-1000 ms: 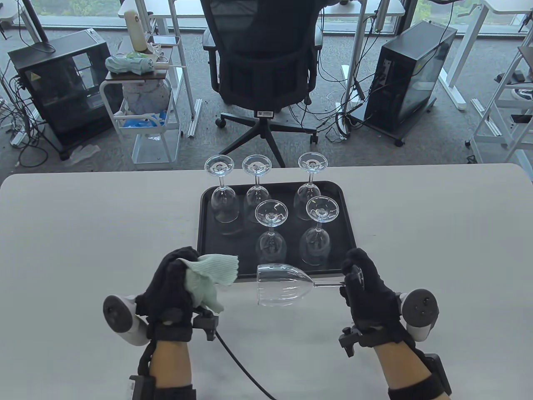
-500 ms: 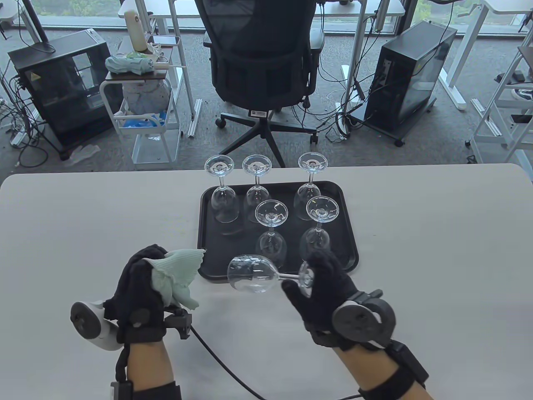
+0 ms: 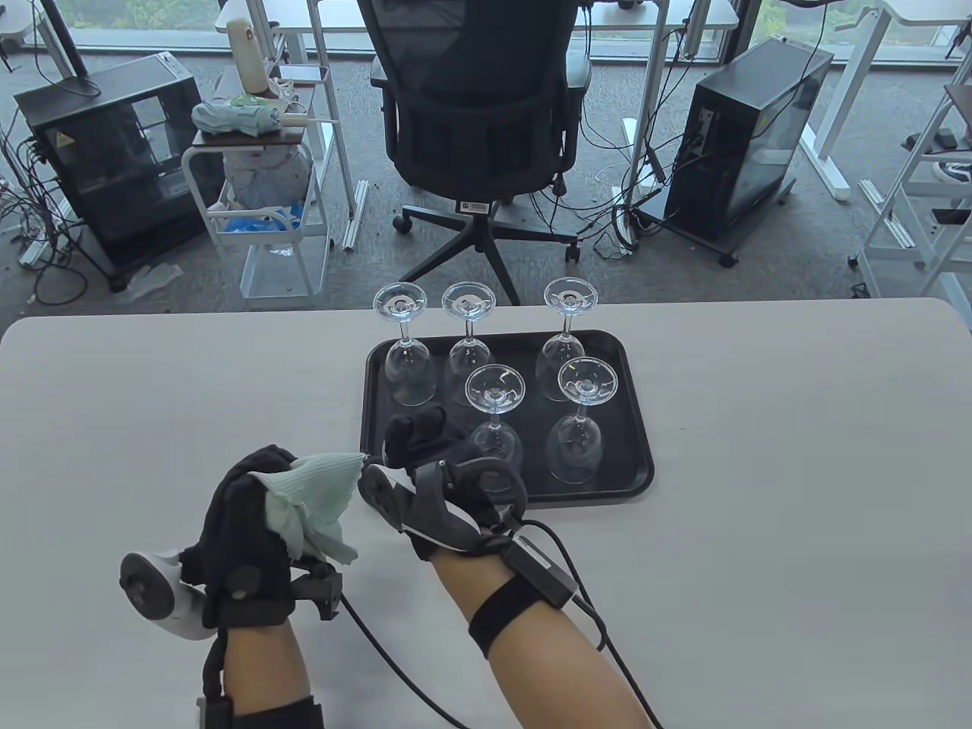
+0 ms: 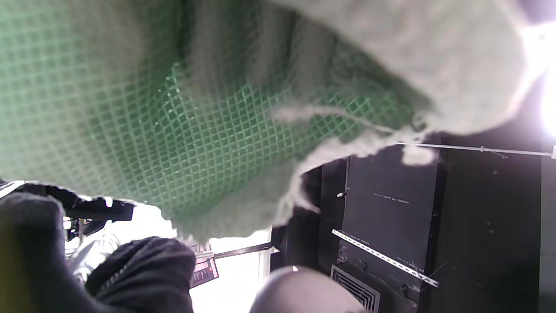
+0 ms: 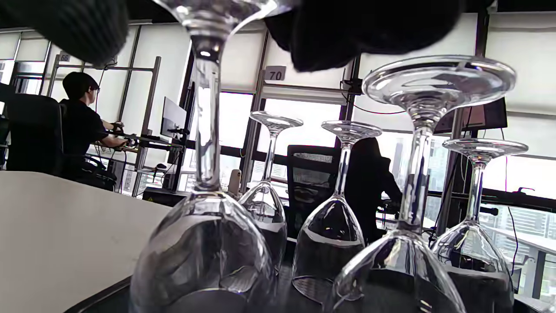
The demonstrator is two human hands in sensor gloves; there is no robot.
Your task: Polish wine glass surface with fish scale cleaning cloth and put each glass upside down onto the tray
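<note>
My left hand [image 3: 250,524] holds the bunched pale green cleaning cloth [image 3: 315,493] just left of the black tray [image 3: 638,425]; the cloth [image 4: 195,108] fills most of the left wrist view. My right hand [image 3: 414,439] hovers over the tray's front-left corner, and its back hides the glass it carries in the table view. In the right wrist view its fingers [image 5: 369,30] grip the foot of an upside-down wine glass [image 5: 204,243], stem vertical. I cannot tell whether its rim touches the tray. Several other wine glasses [image 3: 581,433] stand upside down on the tray.
Bare table lies left and right of the tray. A black office chair [image 3: 478,114] stands beyond the table's far edge, with computer towers [image 3: 748,144] and a white cart [image 3: 258,220] on the floor. The nearest standing glass [image 5: 412,195] is close to the held one.
The right hand turned the glass from lying sideways to upside down and carried it left and forward over the tray's front-left corner. The left hand with the cloth shifted left.
</note>
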